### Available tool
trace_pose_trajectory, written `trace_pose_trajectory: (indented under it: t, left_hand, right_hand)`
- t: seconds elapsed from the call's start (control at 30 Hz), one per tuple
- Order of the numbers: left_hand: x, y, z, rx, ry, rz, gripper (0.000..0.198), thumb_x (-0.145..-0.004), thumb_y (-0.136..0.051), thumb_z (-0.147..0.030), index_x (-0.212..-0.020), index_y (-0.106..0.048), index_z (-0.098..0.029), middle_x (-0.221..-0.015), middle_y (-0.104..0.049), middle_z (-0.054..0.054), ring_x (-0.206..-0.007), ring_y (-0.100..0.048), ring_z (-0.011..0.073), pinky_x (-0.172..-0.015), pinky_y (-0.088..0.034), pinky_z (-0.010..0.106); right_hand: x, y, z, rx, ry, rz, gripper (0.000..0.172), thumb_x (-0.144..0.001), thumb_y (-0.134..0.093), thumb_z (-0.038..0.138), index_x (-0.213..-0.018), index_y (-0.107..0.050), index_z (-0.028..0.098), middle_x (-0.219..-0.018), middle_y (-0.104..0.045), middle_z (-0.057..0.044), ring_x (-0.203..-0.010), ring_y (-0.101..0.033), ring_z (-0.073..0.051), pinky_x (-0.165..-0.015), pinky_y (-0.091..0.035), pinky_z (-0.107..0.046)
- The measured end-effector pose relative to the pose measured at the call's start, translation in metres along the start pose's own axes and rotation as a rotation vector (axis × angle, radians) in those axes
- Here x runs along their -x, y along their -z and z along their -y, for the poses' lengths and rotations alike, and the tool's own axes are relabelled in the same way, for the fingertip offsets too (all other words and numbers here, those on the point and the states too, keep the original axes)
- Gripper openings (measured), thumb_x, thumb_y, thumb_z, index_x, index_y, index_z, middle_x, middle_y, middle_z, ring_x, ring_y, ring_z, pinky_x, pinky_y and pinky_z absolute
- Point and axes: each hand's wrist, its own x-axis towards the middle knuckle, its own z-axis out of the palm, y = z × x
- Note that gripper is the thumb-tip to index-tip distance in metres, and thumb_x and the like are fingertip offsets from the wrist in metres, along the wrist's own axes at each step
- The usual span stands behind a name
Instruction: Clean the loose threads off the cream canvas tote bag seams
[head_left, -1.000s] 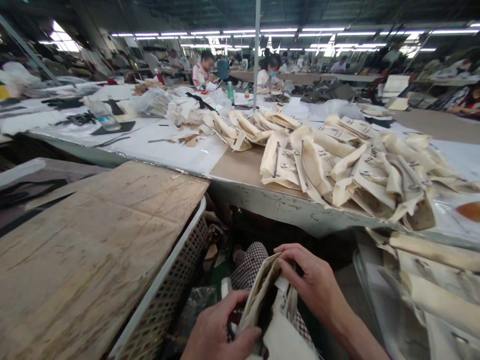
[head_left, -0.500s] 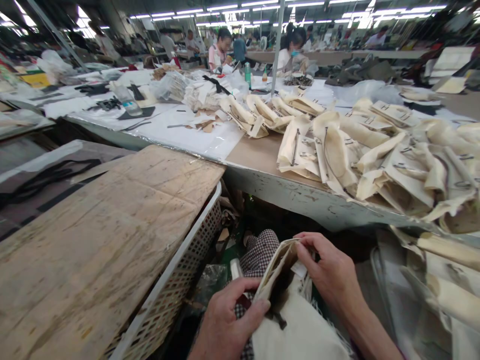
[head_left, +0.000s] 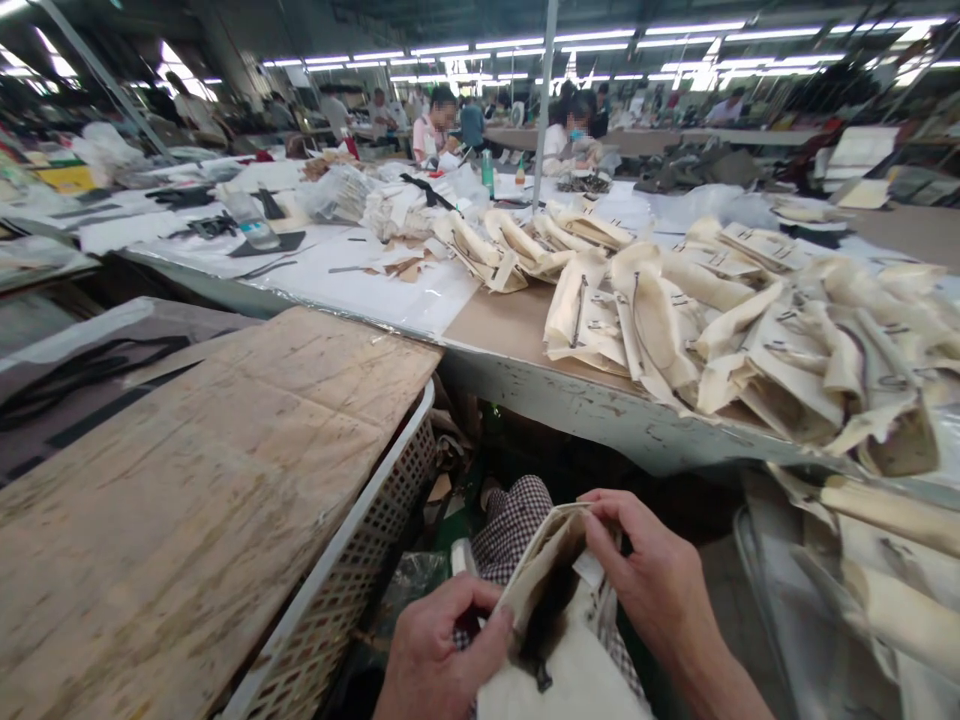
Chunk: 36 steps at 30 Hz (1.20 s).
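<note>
Over my lap lies a cream fabric bag piece (head_left: 574,660) with an open mouth and a dark inside. My left hand (head_left: 444,640) pinches its near left edge between thumb and fingers. At the far end of the opening, my right hand (head_left: 651,565) grips the rim. A small white label (head_left: 589,568) shows inside, close to the right fingertips. Near my left thumb, a short dark strip or fitting (head_left: 541,676) sits on the fabric. Checkered trousers (head_left: 517,520) show beneath the piece.
Many similar cream pieces (head_left: 675,310) are heaped on the table (head_left: 570,385) ahead, with more (head_left: 885,570) stacked at my right. To the left, a brown board (head_left: 187,480) covers a white plastic basket (head_left: 360,540). A metal pole (head_left: 544,110) rises from the table; people work behind it.
The view has tilted up slightly, so the hands and bag piece sit lower. Both hands keep their hold, and the bag's mouth shows a little more of its dark inside.
</note>
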Motion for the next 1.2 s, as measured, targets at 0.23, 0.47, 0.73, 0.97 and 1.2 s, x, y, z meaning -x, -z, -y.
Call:
trace_pose_trajectory:
  t: [0.23, 0.47, 0.73, 0.97, 1.2]
  left_hand:
    - [-0.022, 0.002, -0.005, -0.425, -0.367, 0.082, 0.022, -0.094, -0.050, -0.026, -0.096, -0.070, -0.020, -0.078, -0.074, 0.002, -0.065, -0.069, 0.0155, -0.060, -0.051, 0.019]
    - [-0.037, -0.009, -0.020, -0.685, -0.593, 0.053, 0.031, -0.097, -0.037, -0.014, -0.080, -0.064, -0.017, -0.066, -0.068, 0.002, -0.055, -0.066, 0.0165, -0.051, -0.044, 0.025]
    - [-0.040, -0.012, -0.015, -0.664, -0.560, -0.005, 0.036, -0.097, -0.041, -0.016, -0.063, -0.053, -0.018, -0.058, -0.059, -0.001, -0.050, -0.057, 0.0113, -0.051, -0.038, 0.024]
    - [-0.062, -0.012, -0.017, -0.551, -0.658, -0.020, 0.026, -0.100, -0.041, -0.025, -0.090, -0.064, -0.020, -0.073, -0.066, 0.000, -0.063, -0.065, 0.0159, -0.057, -0.047, 0.024]
    - [-0.070, -0.017, -0.020, -0.564, -0.762, -0.059, 0.036, -0.100, -0.036, -0.015, -0.073, -0.060, -0.018, -0.063, -0.060, 0.000, -0.053, -0.059, 0.0141, -0.050, -0.041, 0.025]
  right_hand:
    - [0.001, -0.002, 0.006, -0.020, -0.007, -0.001, 0.018, -0.095, -0.044, 0.028, -0.084, -0.057, 0.024, -0.102, -0.071, -0.003, -0.083, -0.071, -0.017, -0.071, -0.055, -0.027]
    - [0.001, 0.001, 0.005, -0.050, -0.035, 0.002, 0.018, -0.095, -0.044, 0.028, -0.083, -0.057, 0.024, -0.100, -0.070, -0.001, -0.085, -0.071, -0.017, -0.073, -0.054, -0.029]
    - [0.002, 0.000, 0.003, -0.072, -0.006, 0.004, 0.016, -0.096, -0.045, 0.023, -0.085, -0.056, 0.024, -0.102, -0.069, -0.001, -0.084, -0.070, -0.015, -0.075, -0.053, -0.026]
    - [0.002, -0.004, 0.006, -0.073, 0.098, -0.063, 0.014, -0.093, -0.046, 0.018, -0.084, -0.055, 0.024, -0.095, -0.070, 0.001, -0.079, -0.071, -0.013, -0.066, -0.052, -0.022]
    - [0.004, -0.004, 0.005, -0.058, 0.123, -0.057, 0.013, -0.093, -0.048, 0.017, -0.085, -0.056, 0.024, -0.096, -0.070, 0.001, -0.081, -0.071, -0.013, -0.069, -0.053, -0.022]
